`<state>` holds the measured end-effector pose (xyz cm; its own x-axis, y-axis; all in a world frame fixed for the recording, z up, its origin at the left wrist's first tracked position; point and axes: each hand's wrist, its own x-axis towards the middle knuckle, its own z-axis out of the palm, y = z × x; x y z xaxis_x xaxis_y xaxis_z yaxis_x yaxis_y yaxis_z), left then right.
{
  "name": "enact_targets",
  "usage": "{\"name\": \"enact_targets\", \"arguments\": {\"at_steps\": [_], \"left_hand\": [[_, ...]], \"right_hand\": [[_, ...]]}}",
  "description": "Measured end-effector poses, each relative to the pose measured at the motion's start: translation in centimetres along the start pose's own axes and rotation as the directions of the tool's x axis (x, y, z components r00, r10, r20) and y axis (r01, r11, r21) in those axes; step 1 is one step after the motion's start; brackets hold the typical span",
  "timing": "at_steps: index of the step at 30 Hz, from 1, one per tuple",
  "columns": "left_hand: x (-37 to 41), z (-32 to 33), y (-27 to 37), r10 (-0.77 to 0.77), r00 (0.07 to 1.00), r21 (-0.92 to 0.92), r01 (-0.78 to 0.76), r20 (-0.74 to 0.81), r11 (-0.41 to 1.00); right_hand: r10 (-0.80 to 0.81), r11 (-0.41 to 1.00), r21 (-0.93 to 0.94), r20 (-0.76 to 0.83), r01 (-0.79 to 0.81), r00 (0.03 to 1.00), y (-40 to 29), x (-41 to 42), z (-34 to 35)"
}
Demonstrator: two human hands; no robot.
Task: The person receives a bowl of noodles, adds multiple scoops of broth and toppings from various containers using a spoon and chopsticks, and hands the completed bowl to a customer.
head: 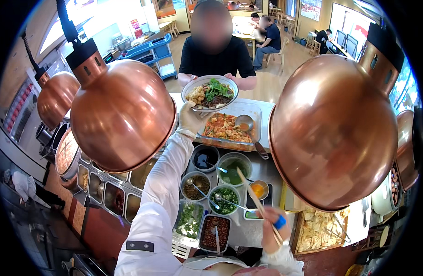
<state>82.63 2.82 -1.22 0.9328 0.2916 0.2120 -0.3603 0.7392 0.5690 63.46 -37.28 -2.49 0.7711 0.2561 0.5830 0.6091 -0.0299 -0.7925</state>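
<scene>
My left hand (190, 119), in a pale glove, reaches forward with its thumb at the near rim of a white bowl (194, 80) and its fingers beneath. Chopped meat, a pale yellow topping and green leaves fill the bowl. Across the counter, a person in a black shirt (211, 62) has both hands on the bowl's sides. Long wooden chopsticks (252, 194) are held in my right hand (274, 227), which has a blue band on one finger. Their tips are over a tub of green liquid (235, 169).
Copper heat lamps (123, 114) hang on both sides. A glass dish of tomato and egg (228, 127) holds a ladle (245, 123). Tubs of scallions (224, 200), peanuts (215, 233) and dark sauce (205, 158) stand nearer. At right lies a tray of pale food (320, 229).
</scene>
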Motion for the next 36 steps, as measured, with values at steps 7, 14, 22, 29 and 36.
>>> {"name": "enact_targets", "arguments": {"at_steps": [7,14,22,29,36], "left_hand": [[2.9,0.4,1.7,-0.013,0.998,-0.019,0.012,-0.061,1.0],[7.0,0.6,1.8,0.051,0.997,-0.057,-0.054,-0.057,0.997],[2.2,-0.3,1.4,-0.084,0.961,-0.007,0.086,-0.262,0.996],[-20.0,2.8,2.9,-0.283,0.959,0.208,0.273,0.018,0.939],[-45.0,1.6,0.0,0.091,0.897,0.561,0.189,-0.432,0.806]], "right_hand": [[-0.199,0.98,0.031,0.098,0.197,0.975,-1.7,5.2,2.6],[0.378,0.924,0.054,0.017,-0.379,0.926,4.9,-6.0,0.6],[0.554,0.795,0.176,0.176,-0.58,0.813,6.2,-8.9,-0.6],[0.537,0.79,0.123,0.333,-0.6,0.775,6.8,-8.2,0.0],[0.46,0.707,0.234,0.564,-0.668,0.685,7.4,-10.8,4.7]]}}
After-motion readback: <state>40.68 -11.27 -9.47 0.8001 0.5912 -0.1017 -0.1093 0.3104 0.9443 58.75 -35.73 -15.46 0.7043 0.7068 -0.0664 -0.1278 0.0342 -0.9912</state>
